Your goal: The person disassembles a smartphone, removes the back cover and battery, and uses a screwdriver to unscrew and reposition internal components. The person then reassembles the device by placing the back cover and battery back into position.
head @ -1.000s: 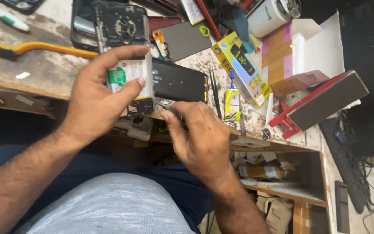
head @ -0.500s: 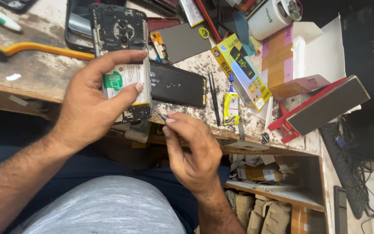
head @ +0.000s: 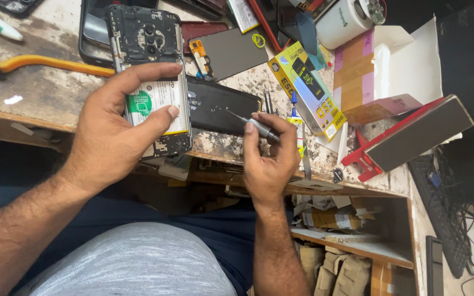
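My left hand (head: 113, 134) grips an opened smartphone (head: 150, 60) with its back off, showing a dark circuit frame and a white and green battery (head: 154, 101). The thumb and fingers wrap its lower half. My right hand (head: 270, 156) holds a thin metal screwdriver (head: 253, 125) with its tip pointing left over a black phone back cover (head: 220, 107) that lies on the worn workbench (head: 45, 90).
On the bench lie a yellow-handled brush (head: 50, 63), a grey screen panel (head: 231, 49), a yellow box (head: 305, 87), a white cup (head: 338, 22), a cardboard box (head: 379, 71) and a red stand (head: 407, 137). Tweezers (head: 269, 101) rest beside the cover. A shelf of parts (head: 346, 219) sits below right.
My right hand has moved up and to the right from beneath the phone and now holds the screwdriver over the black cover. My left hand has kept its hold on the phone.
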